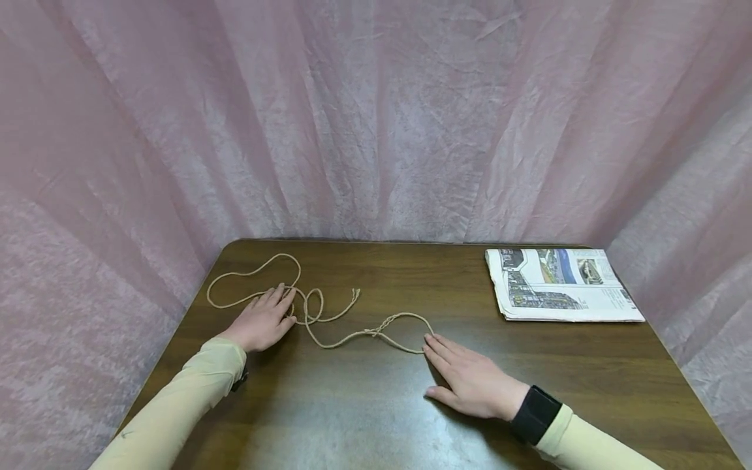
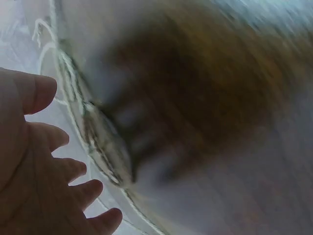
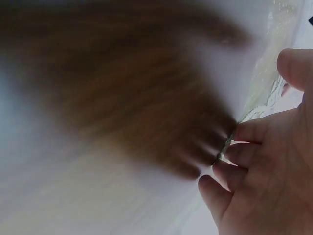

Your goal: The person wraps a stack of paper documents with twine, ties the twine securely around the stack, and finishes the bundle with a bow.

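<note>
A long beige rope [image 1: 335,345] lies in loose curves across the brown table. Its right part forms a knotted loop, with the knot near the middle of the table; a frayed end points up beside the small central coil. My left hand [image 1: 266,321] is laid flat over the rope's left tangle, fingers straight, hiding some strands. In the left wrist view, the rope [image 2: 73,85] passes just beyond the fingertips. My right hand [image 1: 467,377] has its straight fingertips at the right end of the loop, thumb spread. The right wrist view shows those fingers [image 3: 244,154] meeting the rope.
A folded newspaper [image 1: 561,287] with printed pictures lies at the back right of the table [image 1: 352,418]. Pink curtains [image 1: 376,130] hang behind the table and along both sides. A black band [image 1: 536,415] wraps the right wrist.
</note>
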Motion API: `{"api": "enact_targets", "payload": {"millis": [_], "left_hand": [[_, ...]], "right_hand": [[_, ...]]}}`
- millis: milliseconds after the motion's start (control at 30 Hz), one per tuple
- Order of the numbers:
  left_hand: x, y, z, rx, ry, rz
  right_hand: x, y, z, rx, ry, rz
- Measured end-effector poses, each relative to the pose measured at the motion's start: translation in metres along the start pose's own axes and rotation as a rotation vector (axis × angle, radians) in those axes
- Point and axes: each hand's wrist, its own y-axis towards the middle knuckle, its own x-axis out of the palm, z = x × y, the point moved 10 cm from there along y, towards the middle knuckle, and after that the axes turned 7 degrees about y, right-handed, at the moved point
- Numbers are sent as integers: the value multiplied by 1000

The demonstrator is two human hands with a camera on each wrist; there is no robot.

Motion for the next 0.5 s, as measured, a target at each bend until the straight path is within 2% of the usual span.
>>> {"api": "enact_targets", "payload": {"millis": [167, 333, 500], "left_hand": [[8, -2, -4, 7, 11, -26], [13, -8, 7, 40, 11, -29], [9, -17, 23, 57, 39, -3]], "right_hand": [[-4, -26, 20, 75, 44, 8], [-15, -50, 40, 127, 57, 42], [-27, -62, 55, 168, 34, 58]]}}
